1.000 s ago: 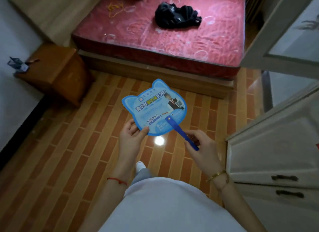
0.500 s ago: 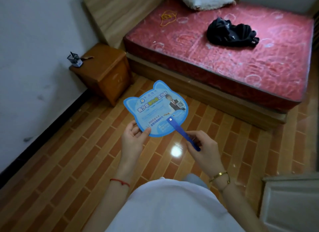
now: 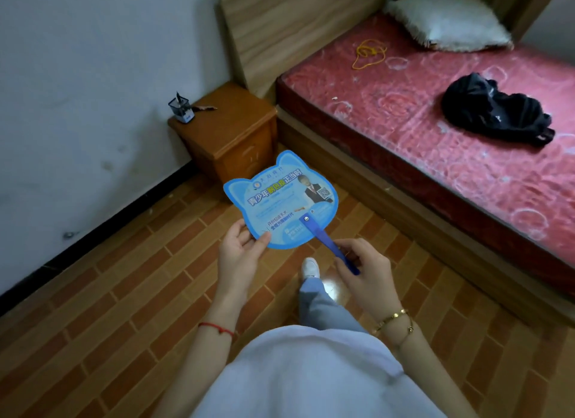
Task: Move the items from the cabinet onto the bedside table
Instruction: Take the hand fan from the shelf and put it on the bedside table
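Nearest the camera, a white shirt front and two bare forearms frame the view. The left hand (image 3: 238, 255) pinches the lower left edge of the hand fan (image 3: 281, 199) — thumb on the printed face, fingers (image 3: 241, 231) curled underneath. The right hand (image 3: 365, 273) pinches the fan's blue handle (image 3: 329, 246) between thumb and fingers. The fan is blue, cat-eared, printed face up, held in the air above the brick-pattern floor (image 3: 124, 293).

Farther off and to the left stands the wooden bedside table (image 3: 230, 131) against the white wall. On its tabletop, at the far left corner, sits a small dark pen holder (image 3: 181, 108).

To the right lies the bed (image 3: 435, 112) with a red mattress — on it a black bag (image 3: 494, 111), a yellow cord (image 3: 368, 53) and, farthest, a white pillow (image 3: 448, 22).
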